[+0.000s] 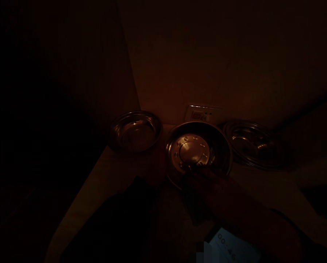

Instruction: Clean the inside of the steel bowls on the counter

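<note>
A round steel bowl stands in the middle of the table, its shiny inner bottom catching the light. My left hand, very dim, is at the bowl's left rim and seems to grip it; its fingers barely show. Over the bowl's near rim reaches my right hand, closed on a dark cloth. Part of that cloth hangs outside the bowl, and the fingers reach down towards its inner bottom. Darkness hides most of the detail of both hands.
Another steel bowl sits at the left back. Several nested steel dishes lie to the right. A socket plate is on the wall behind the wooden table. A lit phone with a timer lies near my right forearm.
</note>
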Available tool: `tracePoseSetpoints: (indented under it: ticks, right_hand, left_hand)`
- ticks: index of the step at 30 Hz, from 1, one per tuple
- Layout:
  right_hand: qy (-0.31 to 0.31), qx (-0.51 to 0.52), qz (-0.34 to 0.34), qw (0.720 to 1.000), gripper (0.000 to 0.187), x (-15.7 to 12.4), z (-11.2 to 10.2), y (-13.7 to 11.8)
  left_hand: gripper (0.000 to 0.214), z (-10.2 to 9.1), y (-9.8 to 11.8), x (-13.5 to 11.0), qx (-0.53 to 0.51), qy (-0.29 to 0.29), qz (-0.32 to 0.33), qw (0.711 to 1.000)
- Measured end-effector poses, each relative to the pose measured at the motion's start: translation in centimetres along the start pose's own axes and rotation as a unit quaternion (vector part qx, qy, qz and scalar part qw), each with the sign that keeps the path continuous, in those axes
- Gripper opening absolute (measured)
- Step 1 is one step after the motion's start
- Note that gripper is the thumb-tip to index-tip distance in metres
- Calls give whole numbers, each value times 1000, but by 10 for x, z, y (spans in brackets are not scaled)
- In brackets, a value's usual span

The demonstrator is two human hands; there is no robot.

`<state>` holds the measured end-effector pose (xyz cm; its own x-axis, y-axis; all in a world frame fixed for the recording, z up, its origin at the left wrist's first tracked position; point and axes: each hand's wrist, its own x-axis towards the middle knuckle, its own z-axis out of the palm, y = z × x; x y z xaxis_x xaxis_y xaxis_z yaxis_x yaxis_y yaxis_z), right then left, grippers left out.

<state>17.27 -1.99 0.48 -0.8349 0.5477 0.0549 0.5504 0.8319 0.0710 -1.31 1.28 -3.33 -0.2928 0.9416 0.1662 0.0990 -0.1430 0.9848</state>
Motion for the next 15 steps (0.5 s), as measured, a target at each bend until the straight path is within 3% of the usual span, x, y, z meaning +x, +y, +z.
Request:
tracePoseSetpoints:
  ticks: [6, 12, 15]
  right_hand:
    - [-10, 2, -7, 1000, 59, -2, -1, 1]
    - [-27, 23, -15, 999, 52, -4, 1, 2]
    - [-25, 40, -21, 999, 51, -4, 1, 4]
  left_hand:
    - [28, -1, 4, 0, 2, -30, 9, 1000]
    - [30, -2, -3, 2, 1, -30, 14, 999]
    - [34, -1, 1, 0, -6, -17, -16, 1000]
